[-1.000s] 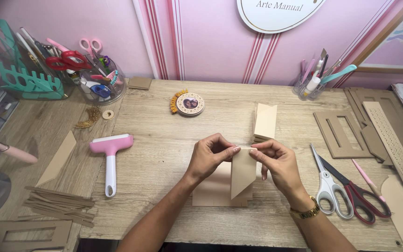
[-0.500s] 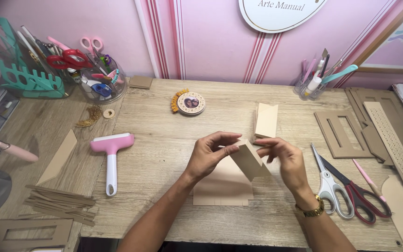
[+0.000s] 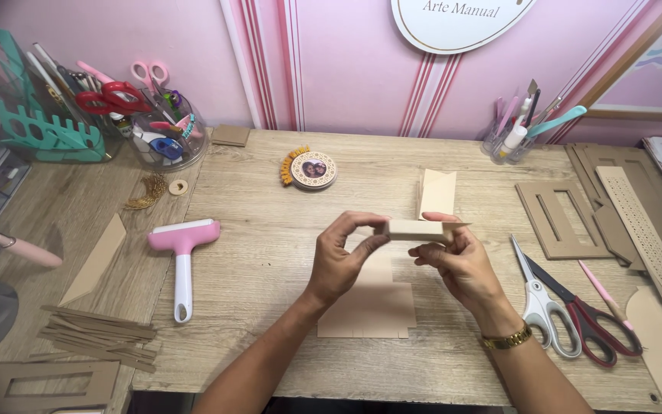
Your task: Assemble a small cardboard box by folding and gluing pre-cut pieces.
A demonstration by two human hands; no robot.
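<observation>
Two hands (image 3: 346,257) (image 3: 457,257); one cardboard piece (image 3: 419,229)

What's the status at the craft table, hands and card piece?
Left hand and right hand both pinch folded card piece above table. Flat card sheet beneath. Nothing in the way.

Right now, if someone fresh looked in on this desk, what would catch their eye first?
Probably the two hands at the middle of the wooden table: the left hand and right hand hold a small folded tan card piece between their fingers, above a flat card sheet. Next, the pink roller lying to the left, and the scissors to the right.
</observation>
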